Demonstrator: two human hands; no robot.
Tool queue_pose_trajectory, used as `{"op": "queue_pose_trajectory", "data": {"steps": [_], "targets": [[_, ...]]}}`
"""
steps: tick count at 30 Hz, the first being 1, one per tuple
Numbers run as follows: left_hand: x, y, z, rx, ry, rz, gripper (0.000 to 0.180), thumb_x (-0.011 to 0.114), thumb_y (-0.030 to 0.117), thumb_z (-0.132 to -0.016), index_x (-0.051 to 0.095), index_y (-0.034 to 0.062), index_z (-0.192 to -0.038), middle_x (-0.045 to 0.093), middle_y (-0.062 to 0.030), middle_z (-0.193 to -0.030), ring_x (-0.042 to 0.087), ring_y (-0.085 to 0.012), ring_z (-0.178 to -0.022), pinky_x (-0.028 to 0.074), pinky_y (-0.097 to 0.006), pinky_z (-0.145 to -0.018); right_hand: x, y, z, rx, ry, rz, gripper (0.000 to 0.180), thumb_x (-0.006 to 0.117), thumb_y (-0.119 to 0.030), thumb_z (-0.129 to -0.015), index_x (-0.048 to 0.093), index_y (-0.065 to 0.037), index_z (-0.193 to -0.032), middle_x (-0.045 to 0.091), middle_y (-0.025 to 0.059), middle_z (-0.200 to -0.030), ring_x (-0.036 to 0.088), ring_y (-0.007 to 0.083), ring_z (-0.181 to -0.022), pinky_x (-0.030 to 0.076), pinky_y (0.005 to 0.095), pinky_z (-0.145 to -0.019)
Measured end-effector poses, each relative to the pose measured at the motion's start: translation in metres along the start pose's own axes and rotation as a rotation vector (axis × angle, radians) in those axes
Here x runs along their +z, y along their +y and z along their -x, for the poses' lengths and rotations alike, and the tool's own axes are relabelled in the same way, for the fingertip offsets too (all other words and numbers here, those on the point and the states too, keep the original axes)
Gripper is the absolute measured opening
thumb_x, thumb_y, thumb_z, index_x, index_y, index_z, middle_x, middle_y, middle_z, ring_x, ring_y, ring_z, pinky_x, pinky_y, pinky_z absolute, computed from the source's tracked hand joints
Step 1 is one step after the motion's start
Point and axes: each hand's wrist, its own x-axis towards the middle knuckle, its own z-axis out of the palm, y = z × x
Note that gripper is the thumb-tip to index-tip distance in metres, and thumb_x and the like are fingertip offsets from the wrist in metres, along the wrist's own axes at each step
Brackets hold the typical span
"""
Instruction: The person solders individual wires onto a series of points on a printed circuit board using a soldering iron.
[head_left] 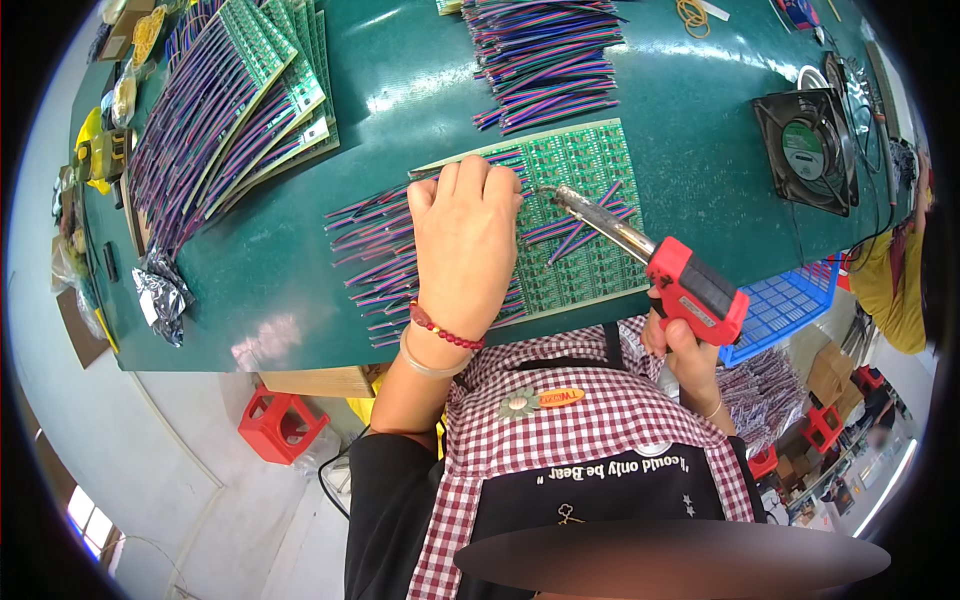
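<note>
A green circuit board panel lies on the table in front of me, with rows of thin multicoloured wires reaching out past its left side. My left hand rests over the panel with its fingers curled down. Its fingertips are hidden, so what they pinch cannot be made out. In my right hand is a red and black soldering gun, held by its handle. The gun's metal tip points left and meets the board close to my left fingers. A few loose wires lie across the panel beneath the barrel.
Wired green boards are stacked at the far left, near crumpled foil. A wire bundle lies beyond the panel. At the right stands a black fan, with a blue basket below the table edge. A red stool is at lower left.
</note>
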Motion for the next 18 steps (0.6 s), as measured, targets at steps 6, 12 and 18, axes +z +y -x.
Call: {"op": "queue_pose_trajectory", "data": {"steps": [6, 12, 18], "targets": [[0.0032, 0.0014, 0.0017, -0.042, 0.027, 0.096, 0.010, 0.065, 0.007, -0.083, 0.058, 0.0082, -0.089, 0.056, -0.0060, -0.087, 0.056, -0.0253, -0.086, 0.037, -0.038, -0.077, -0.0007, -0.0034, 0.0005, -0.004, -0.018, -0.177, 0.049, 0.063, -0.028, -0.094, 0.050, 0.007, -0.126, 0.053, 0.0031, -0.071, 0.047, 0.0090, -0.057, 0.040, 0.0249, -0.053], [0.0052, 0.0028, 0.0036, -0.063, 0.087, 0.209, 0.011, 0.064, 0.005, -0.085, 0.060, 0.0074, -0.094, 0.061, -0.0056, -0.085, 0.057, -0.0248, -0.078, 0.036, -0.036, -0.078, 0.0061, -0.0043, -0.0013, -0.008, 0.002, -0.088, 0.056, 0.060, -0.040, -0.094, 0.046, 0.004, -0.125, 0.046, 0.0035, -0.063, 0.042, 0.0108, -0.049, 0.037, 0.0266, -0.048], [0.0070, 0.0050, 0.0068, -0.197, 0.045, 0.319, 0.011, 0.061, 0.003, -0.086, 0.060, 0.0072, -0.096, 0.064, -0.0072, -0.085, 0.059, -0.0251, -0.081, 0.034, -0.037, -0.078, 0.0069, -0.0020, -0.0032, -0.014, -0.005, -0.097, 0.055, 0.060, -0.039, -0.095, 0.046, 0.005, -0.125, 0.045, 0.0034, -0.063, 0.042, 0.0109, -0.049, 0.036, 0.0267, -0.048]]}}
